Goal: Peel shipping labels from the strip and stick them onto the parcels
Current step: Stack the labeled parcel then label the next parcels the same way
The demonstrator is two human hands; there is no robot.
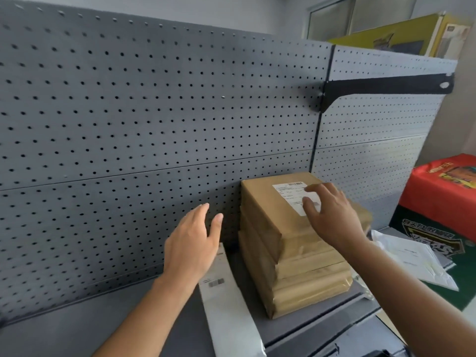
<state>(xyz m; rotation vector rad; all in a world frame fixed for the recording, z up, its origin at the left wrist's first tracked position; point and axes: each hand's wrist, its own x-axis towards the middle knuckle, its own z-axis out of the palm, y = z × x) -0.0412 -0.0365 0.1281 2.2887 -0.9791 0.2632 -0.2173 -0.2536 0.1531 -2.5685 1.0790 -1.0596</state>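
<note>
A stack of several brown paper parcels [298,269] stands on a grey shelf against the pegboard. The top parcel [262,199] carries a white shipping label [289,190]. My right hand [332,215] lies flat on that label with fingers spread, covering its right part. My left hand [193,243] hovers open to the left of the stack, holding nothing, above a long white label strip [226,305] that runs along the shelf toward the front edge.
A grey pegboard wall [128,124] rises behind the shelf [77,325], with a black bracket [386,87] at upper right. A white poly mailer [412,258] and a red and black printed box [443,202] sit to the right.
</note>
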